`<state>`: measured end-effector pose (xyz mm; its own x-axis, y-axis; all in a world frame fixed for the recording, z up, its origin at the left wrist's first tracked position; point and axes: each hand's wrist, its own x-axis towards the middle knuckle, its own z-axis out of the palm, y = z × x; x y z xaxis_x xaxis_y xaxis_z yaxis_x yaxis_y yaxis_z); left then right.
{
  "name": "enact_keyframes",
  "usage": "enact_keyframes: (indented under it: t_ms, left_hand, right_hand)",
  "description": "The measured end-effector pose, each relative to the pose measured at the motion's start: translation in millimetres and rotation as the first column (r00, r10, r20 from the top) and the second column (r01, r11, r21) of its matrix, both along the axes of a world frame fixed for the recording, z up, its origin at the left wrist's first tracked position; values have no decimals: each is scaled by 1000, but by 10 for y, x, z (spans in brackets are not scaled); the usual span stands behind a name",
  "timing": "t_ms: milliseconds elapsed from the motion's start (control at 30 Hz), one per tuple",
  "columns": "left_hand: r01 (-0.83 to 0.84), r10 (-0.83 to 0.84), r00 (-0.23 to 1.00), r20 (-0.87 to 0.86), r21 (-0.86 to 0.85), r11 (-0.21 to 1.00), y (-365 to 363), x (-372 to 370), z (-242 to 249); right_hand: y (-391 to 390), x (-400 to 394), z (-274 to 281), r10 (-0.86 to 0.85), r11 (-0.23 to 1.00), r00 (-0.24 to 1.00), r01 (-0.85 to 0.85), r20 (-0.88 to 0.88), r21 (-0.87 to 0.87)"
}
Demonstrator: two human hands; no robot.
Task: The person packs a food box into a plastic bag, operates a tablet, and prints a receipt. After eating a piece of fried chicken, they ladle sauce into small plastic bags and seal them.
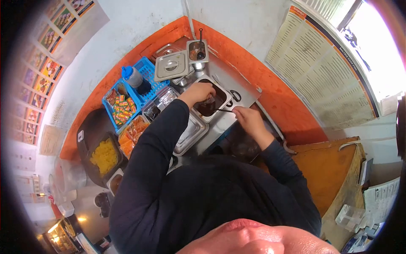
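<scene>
A steel pan (218, 94) of dark brown sauce sits in the counter in front of me. Over it, my left hand (199, 92) is closed, its fingers pinching a small, clear, plastic-looking thing (210, 100) whose exact kind I cannot tell. My right hand (250, 122) grips the thin dark handle of a ladle (225, 111) at the pan's near right side. The handle slants down into the pan, and its bowl is hidden. Black scissor-like handles (235, 96) lie on the steel just right of the pan.
Behind the pan stand a lidded steel container (171, 65) and a smaller pan with a black ladle (196, 53). On the left are blue baskets (146, 72), a blue-capped bottle (136, 78), wrapped packets (123, 109) and a black tub of yellow food (105, 156). A wooden board (325, 173) lies right.
</scene>
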<state>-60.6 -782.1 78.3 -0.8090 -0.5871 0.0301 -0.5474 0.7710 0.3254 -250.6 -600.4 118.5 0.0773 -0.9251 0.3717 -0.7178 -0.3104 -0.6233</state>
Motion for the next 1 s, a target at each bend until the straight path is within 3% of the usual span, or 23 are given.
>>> enact_keyframes:
  t_ms: [67, 100, 233, 300, 433, 500, 633, 800, 1000]
  left_hand:
    - [134, -112, 936, 333, -43, 990, -47, -110, -55]
    - [162, -126, 905, 407, -54, 985, -53, -153, -35]
    - [237, -160, 874, 459, -114, 965, -132, -189, -165]
    - [236, -179, 923, 342, -134, 962, -124, -189, -198]
    - [241, -167, 901, 400, -142, 960, -115, -207, -87]
    - [79, -77, 928, 363, 9, 997, -104, -166, 49]
    - [78, -60, 974, 217, -76, 994, -203, 74, 190]
    - [31, -18, 993, 112, -115, 993, -162, 257, 461]
    - [-76, 74, 997, -21, -141, 987, -63, 299, 544]
  right_hand:
    - [28, 31, -30, 38, 999, 999, -38, -10, -4]
    - [43, 48, 8, 56, 998, 998, -55, -28, 5]
    - [30, 72, -47, 47, 997, 999, -47, 13, 64]
    - [7, 81, -84, 46, 998, 999, -45, -20, 38]
    - [-19, 98, -83, 43, 999, 999, -44, 31, 18]
    - [-15, 106, -55, 21, 999, 999, -23, 32, 44]
    - [-110, 150, -108, -19, 991, 1000, 21, -19, 129]
    - [-357, 240, 16, -194, 976, 981, 193, -1, -98]
    - [-1022, 513, -104, -90, 994, 984, 78, -157, -76]
